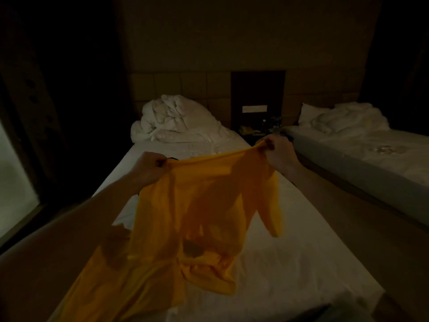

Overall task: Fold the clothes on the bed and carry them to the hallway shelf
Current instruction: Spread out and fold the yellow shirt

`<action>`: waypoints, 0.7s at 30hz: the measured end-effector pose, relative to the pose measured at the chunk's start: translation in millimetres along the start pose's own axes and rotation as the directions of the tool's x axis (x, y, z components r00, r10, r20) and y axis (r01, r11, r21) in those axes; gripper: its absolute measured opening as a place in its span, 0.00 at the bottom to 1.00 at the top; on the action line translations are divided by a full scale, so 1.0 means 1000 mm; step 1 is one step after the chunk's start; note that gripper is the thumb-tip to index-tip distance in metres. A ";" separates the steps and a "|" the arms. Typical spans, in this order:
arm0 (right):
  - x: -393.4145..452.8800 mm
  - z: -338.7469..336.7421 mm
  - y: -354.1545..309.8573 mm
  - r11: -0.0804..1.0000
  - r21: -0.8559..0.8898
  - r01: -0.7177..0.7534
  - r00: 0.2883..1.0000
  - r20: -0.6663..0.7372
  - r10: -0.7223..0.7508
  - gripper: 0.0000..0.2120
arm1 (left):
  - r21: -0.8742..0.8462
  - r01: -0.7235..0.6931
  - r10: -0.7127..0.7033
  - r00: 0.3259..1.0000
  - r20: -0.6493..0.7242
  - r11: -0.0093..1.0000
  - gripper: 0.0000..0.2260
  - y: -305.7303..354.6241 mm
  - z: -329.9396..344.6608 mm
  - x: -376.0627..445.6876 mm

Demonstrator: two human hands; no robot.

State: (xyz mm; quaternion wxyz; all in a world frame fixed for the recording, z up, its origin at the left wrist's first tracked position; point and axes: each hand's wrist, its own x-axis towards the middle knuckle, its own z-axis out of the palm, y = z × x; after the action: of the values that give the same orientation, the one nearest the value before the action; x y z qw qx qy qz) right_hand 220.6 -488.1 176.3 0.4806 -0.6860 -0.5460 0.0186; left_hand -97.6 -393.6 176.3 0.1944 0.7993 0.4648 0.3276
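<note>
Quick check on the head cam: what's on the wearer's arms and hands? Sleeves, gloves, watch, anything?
Nothing worn that the dim frame shows. Both forearms are bare as far as they are visible, with no sleeve cuffs in view. The left hand and right hand are bare too: no gloves, and no watch, band or ring that I can make out, though the light is too low to rule out small items.

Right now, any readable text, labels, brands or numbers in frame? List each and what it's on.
None readable.
Pale plate on the dark panel between the beds: may carry print, too small and dim to read.
Yellow shirt held up by the left hand and right hand: no print or label visible.
</note>
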 end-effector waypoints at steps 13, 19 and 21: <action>-0.026 -0.076 -0.058 0.974 -0.102 0.200 0.977 -0.052 -0.206 0.15 | 0.033 -0.191 0.193 0.957 -0.215 0.981 0.18 0.061 -0.049 -0.041; -0.034 -0.112 -0.072 0.930 -0.133 0.344 0.922 -0.141 -0.361 0.09 | 0.040 -0.263 0.265 0.949 -0.171 0.964 0.12 0.079 -0.077 -0.052; -0.037 -0.129 -0.081 0.899 -0.180 0.400 0.894 -0.139 -0.426 0.11 | 0.123 -0.264 0.290 0.910 -0.295 0.956 0.12 0.090 -0.087 -0.054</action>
State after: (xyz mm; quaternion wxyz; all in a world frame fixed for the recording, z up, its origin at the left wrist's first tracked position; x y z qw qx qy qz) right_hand 217.3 -603.3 281.9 0.4677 -0.5866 -0.6349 -0.1847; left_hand -122.1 -484.5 275.0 0.0381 0.8029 0.3842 0.4542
